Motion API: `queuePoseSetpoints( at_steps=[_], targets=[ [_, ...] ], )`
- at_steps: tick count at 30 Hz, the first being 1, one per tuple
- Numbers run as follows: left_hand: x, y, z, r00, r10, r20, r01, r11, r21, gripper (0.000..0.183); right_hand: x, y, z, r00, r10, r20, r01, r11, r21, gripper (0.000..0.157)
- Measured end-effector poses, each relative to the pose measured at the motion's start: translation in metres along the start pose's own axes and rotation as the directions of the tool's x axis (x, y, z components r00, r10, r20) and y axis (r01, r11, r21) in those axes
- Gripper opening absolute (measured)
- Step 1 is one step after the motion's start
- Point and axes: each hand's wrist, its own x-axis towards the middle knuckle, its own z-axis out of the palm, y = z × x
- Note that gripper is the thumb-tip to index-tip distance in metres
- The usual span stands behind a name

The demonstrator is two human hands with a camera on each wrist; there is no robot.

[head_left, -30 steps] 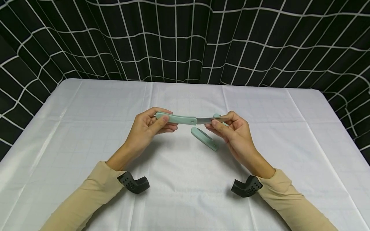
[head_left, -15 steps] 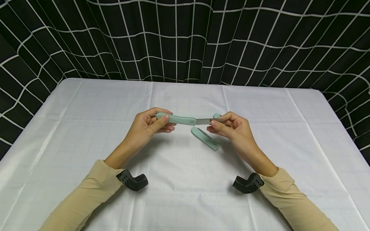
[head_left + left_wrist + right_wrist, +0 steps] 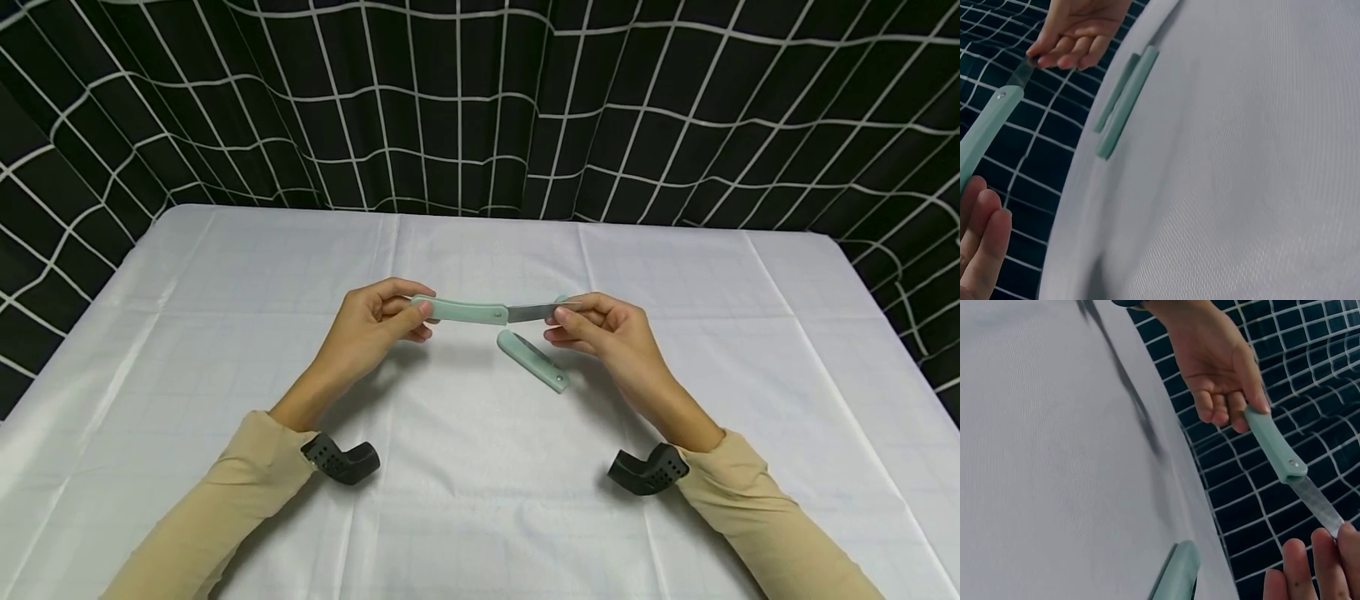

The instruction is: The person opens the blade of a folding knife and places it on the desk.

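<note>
My left hand (image 3: 375, 321) pinches the butt end of a folding knife's mint-green handle (image 3: 468, 312), thumb on the near side. The knife is unfolded and held level above the table. Between my right thumb and fingers is its grey blade (image 3: 532, 312); the right hand (image 3: 611, 329) covers part of the tip end. In the right wrist view, the handle (image 3: 1275, 447) has a small pivot pin where the blade (image 3: 1317, 503) comes out. Below the held knife, a closed mint folding knife (image 3: 532, 360) lies slantwise on the white cloth.
A second mint piece (image 3: 562, 298) shows just behind the right hand; in the left wrist view two mint pieces (image 3: 1129, 103) lie side by side on the table. White cloth (image 3: 480, 467) covers the table. A black curtain with white grid lines (image 3: 480, 108) hangs behind its far edge.
The left hand has shifted slightly left, its grip now nearer the handle's butt end. The right hand has moved slightly right, and the blade now slants up a little more.
</note>
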Motion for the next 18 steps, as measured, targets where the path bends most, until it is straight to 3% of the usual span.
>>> queuePoseSetpoints(
  at_steps=[11,18],
  targets=[
    [0.017,-0.002,-0.004,0.999,-0.014,-0.032,0.018,0.995,0.103,0.029,0.026,-0.002,-0.003,0.998,0.004,-0.055,-0.003,1.000,0.015,0.006],
    [0.036,-0.005,-0.003,0.997,-0.048,-0.059,0.054,0.992,0.116,0.028,0.049,-0.009,-0.009,0.995,0.084,-0.056,-0.085,0.996,-0.015,0.012]
  ],
)
